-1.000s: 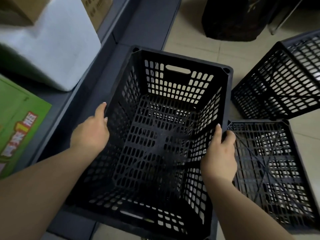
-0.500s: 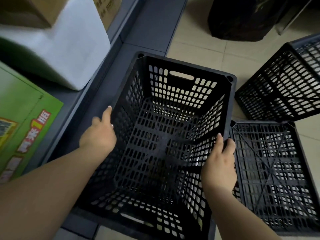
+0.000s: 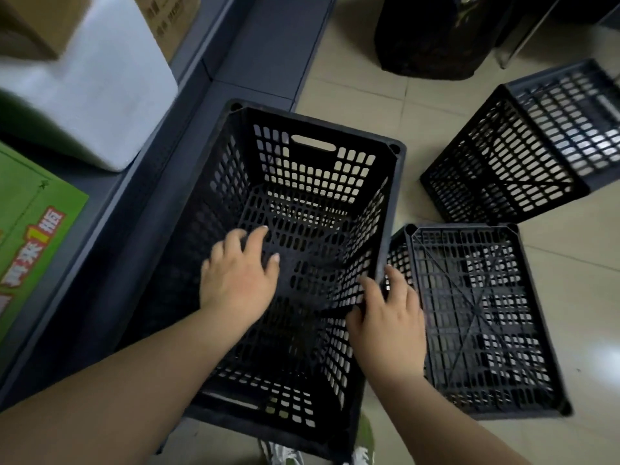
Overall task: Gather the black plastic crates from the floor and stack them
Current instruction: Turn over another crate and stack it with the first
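The upright crate (image 3: 302, 263) stands directly in front of the person, open side up, its long axis running away from the body toward the far wall with the handle slot. Both hands are over it. The left hand (image 3: 238, 276) hangs inside the opening, above the perforated bottom, its fingers (image 3: 258, 236) spread apart and holding nothing. The right hand (image 3: 385, 313) is at the right wall of this crate, near the rim; its fingers (image 3: 396, 280) are loosely apart, and I cannot tell if they touch the plastic, because the picture is blurred there.

The relation that matters, I think, is on the right. The overturned crate (image 3: 483, 317) lies on the floor (image 3: 570, 263) just beside the upright one, bottom side up, its long axis about parallel to it. The right hand is clearly nearer to it, almost at its near-left corner. The left hand must cross the whole upright crate to reach it.

A third crate (image 3: 523, 156) lies tipped on its side, farther to the right and away from the body, well apart from both hands. It seems the harder one to take from here.
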The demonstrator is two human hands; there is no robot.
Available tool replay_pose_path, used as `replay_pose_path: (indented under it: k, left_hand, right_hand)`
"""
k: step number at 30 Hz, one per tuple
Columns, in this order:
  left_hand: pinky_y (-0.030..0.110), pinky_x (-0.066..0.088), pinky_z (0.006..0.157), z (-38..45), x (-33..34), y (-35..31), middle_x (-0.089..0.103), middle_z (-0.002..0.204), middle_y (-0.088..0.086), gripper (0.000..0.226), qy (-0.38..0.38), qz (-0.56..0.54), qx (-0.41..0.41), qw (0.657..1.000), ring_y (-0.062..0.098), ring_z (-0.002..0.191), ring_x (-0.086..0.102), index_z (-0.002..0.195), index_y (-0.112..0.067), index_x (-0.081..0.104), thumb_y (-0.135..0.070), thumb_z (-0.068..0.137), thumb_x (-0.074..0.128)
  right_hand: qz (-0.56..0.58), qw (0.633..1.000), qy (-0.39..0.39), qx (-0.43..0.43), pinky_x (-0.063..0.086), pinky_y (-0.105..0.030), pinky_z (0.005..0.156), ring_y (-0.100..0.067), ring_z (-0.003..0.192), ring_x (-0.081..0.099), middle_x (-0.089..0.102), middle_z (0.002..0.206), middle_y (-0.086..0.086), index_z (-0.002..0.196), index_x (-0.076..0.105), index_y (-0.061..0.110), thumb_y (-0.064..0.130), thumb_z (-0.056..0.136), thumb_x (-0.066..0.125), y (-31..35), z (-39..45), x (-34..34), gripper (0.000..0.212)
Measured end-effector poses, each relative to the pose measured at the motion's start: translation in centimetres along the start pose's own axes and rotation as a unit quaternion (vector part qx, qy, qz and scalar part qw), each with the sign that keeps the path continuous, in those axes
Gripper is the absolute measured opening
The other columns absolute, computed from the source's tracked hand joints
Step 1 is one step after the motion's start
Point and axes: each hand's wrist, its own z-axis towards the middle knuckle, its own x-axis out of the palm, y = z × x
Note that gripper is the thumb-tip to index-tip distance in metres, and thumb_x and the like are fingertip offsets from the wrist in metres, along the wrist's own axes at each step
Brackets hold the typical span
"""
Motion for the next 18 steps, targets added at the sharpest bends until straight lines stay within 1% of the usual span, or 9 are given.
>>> replay_pose_path:
  k: [3,5,8,10,12,13,16,18]
  left_hand:
    - [0.041,0.034,0.102,-1.7,0.0,-4.2,0.037,0.146,0.001,0.054,0.041,-0.058,0.010,0.997,0.025,0.129,0.037,0.146,-0.032,0.025,-0.050,0.096,0.032]
    - [0.041,0.034,0.103,-2.7,0.4,-6.7,0.038,0.146,0.000,0.053,0.057,-0.080,0.015,0.995,0.024,0.130,0.037,0.146,-0.032,0.026,-0.050,0.096,0.032]
    - [0.040,0.033,0.104,-3.9,1.6,-9.7,0.036,0.147,0.000,0.053,0.061,-0.080,0.018,0.995,0.024,0.131,0.035,0.146,-0.031,0.027,-0.049,0.097,0.033]
    - [0.040,0.032,0.105,-4.6,2.7,-11.9,0.034,0.147,0.001,0.054,0.052,-0.069,0.013,0.996,0.024,0.132,0.032,0.146,-0.029,0.027,-0.049,0.097,0.035]
    - [0.041,0.030,0.105,-5.1,3.5,-13.4,0.035,0.145,0.002,0.054,0.027,-0.052,0.002,0.998,0.026,0.132,0.030,0.145,-0.027,0.031,-0.047,0.096,0.039]
    - [0.043,0.030,0.105,-5.5,3.9,-14.6,0.037,0.144,0.003,0.054,0.002,-0.042,0.001,0.999,0.027,0.131,0.031,0.144,-0.026,0.034,-0.046,0.095,0.042]
    - [0.052,0.032,0.101,-6.2,5.5,-19.0,0.046,0.135,0.007,0.048,-0.105,-0.029,0.009,0.994,0.031,0.125,0.036,0.135,-0.019,0.047,-0.037,0.091,0.053]
    - [0.053,0.034,0.097,-6.4,7.1,-23.0,0.050,0.130,0.009,0.043,-0.157,-0.029,0.017,0.987,0.033,0.120,0.039,0.130,-0.015,0.053,-0.031,0.090,0.058]
  right_hand:
    - [0.022,0.999,0.012,-0.029,0.049,-0.045,0.085,-0.036,0.114,0.053,0.049,0.137,-0.013,0.117,0.063,0.020,0.027,0.077,0.066,-2.2,-0.3,-1.7,0.041]
    - [0.026,0.999,0.012,-0.021,0.049,-0.044,0.086,-0.033,0.116,0.053,0.046,0.140,-0.010,0.118,0.062,0.022,0.029,0.080,0.064,-4.7,-0.4,-2.5,0.039]
    - [0.026,0.998,0.036,0.032,0.045,-0.043,0.094,-0.028,0.125,0.044,0.033,0.148,-0.004,0.128,0.054,0.025,0.035,0.087,0.056,-9.4,-0.5,-3.2,0.043]
    - [0.028,0.996,0.043,0.071,0.043,-0.042,0.096,-0.026,0.127,0.040,0.029,0.150,-0.002,0.132,0.051,0.027,0.039,0.088,0.053,-13.3,-0.6,-3.4,0.045]
    - [0.024,0.995,0.049,0.085,0.041,-0.041,0.096,-0.026,0.128,0.038,0.027,0.150,-0.002,0.133,0.049,0.028,0.041,0.089,0.051,-16.4,-0.7,-3.4,0.046]
    - [0.022,0.994,0.055,0.087,0.041,-0.041,0.096,-0.026,0.129,0.038,0.027,0.151,-0.002,0.133,0.049,0.028,0.042,0.089,0.051,-18.3,-0.8,-3.5,0.047]
    - [0.015,0.995,0.066,0.073,0.040,-0.042,0.096,-0.026,0.128,0.039,0.027,0.150,-0.001,0.132,0.049,0.029,0.045,0.088,0.049,-24.4,0.2,-3.9,0.047]
    - [0.014,0.996,0.075,0.047,0.041,-0.042,0.096,-0.026,0.129,0.038,0.027,0.150,-0.001,0.132,0.049,0.030,0.047,0.089,0.047,-29.1,1.5,-4.2,0.046]
